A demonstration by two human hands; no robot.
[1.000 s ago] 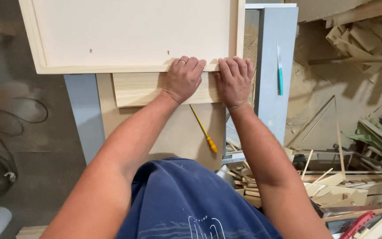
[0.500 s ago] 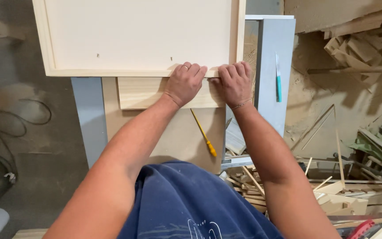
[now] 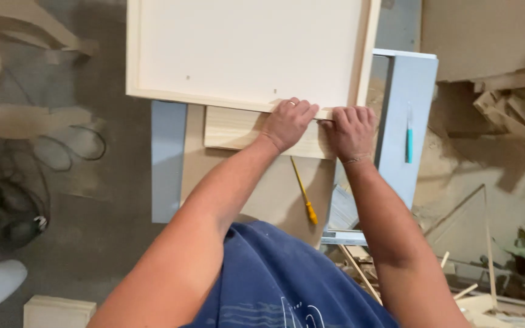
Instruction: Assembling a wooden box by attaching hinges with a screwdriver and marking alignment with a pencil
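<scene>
While hands (image 3: 320,124) press it, frame (image 3: 244,51) lies beyond.

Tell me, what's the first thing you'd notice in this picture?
A big pale wooden frame with a white panel fills the top. Both hands, left hand and right hand, press side by side on its near edge, over a wooden board. Below them lies a yellow-handled screwdriver.

Place: a woodworking shop.
Right: heaped timber offcuts (image 3: 505,115) and thin strips (image 3: 487,243).
Near: yellow-handled screwdriver (image 3: 304,193) on the bench.
Left: dusty floor, coiled cable (image 3: 44,158).
</scene>
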